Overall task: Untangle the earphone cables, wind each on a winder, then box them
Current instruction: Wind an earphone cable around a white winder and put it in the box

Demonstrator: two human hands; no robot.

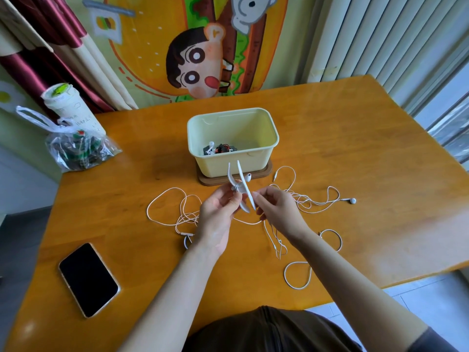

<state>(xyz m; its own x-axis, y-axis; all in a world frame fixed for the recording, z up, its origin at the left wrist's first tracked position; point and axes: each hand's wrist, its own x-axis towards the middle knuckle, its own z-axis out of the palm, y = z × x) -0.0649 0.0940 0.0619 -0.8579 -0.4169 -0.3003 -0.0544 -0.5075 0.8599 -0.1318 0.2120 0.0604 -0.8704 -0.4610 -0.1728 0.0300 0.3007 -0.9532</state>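
table (355, 148): orange wood, everything sat on it
box (228, 165): pale yellow tub in the middle, just past the hands. A couple of dark bundles with white buds lay in its bottom, so I'd guess some sets were boxed already
bag (78, 151): clear plastic, far left, not in play
phone (88, 279): face up, near left
cables (162, 196): white, sprawled loose either side of the hands, still looped over each other
left hand (218, 214): fingers curled round the winder's middle, holding it up
right hand (279, 212): thumb and forefinger pinched together by the winder's near tip, looked like on a cable (250, 223)
winder (241, 189): white, in the air in front of the box
earbud (248, 177): right against the winder
step: starting a wind, I reckon, nothing wrapped on yet
next: keep the cable taut and free it from the tangle as it wraps
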